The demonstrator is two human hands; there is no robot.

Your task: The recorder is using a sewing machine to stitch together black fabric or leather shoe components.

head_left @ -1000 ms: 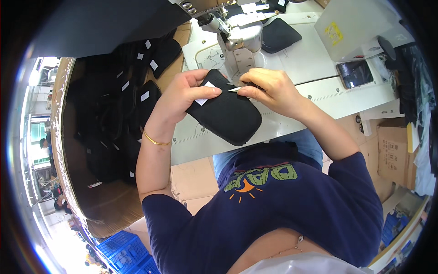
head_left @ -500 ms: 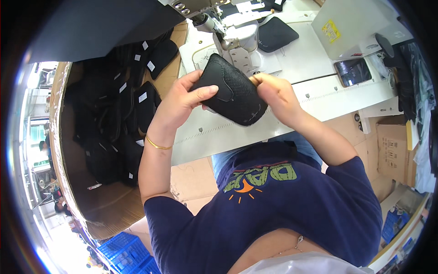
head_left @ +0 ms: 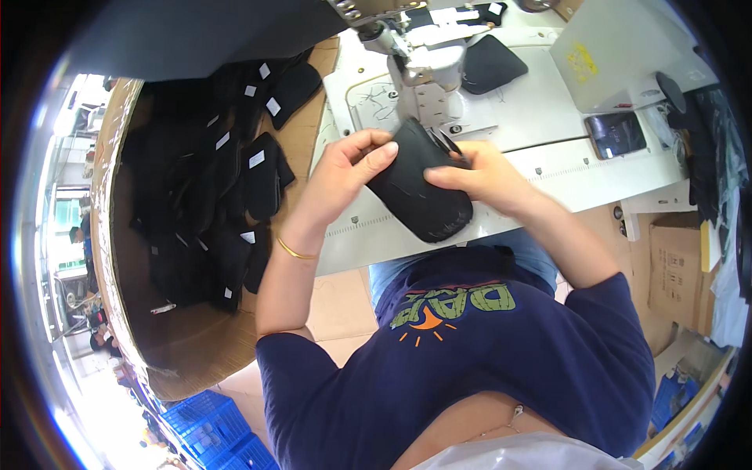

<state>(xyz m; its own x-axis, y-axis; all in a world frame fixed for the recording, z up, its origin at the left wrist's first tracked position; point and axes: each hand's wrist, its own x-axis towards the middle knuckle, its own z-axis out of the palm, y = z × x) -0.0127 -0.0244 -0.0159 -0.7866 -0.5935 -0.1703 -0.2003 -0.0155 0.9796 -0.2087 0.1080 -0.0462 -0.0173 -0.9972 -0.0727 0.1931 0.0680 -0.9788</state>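
A black padded fabric pouch (head_left: 419,184) is held tilted above the front of the white sewing table (head_left: 352,241). Loose thread ends show on its surface and near its lower edge. My left hand (head_left: 352,168) pinches its upper left side, thumb on top and fingers partly hidden behind. My right hand (head_left: 489,176) is closed around dark thread snips (head_left: 445,142), whose pointed blades stick out beside the pouch's right edge. The right thumb lies on the pouch's face. Just beyond the pouch stands the sewing machine head (head_left: 431,66).
At left, a large cardboard box (head_left: 180,384) holds many black pieces with white labels. Another black piece (head_left: 492,64) lies behind the machine on the table. A phone (head_left: 616,135) rests at the right. Blue crates (head_left: 207,427) stand low at left.
The pouch has turned more upright and moved toward me and to the right. My right hand has shifted onto its face, and the snips' blades now show.
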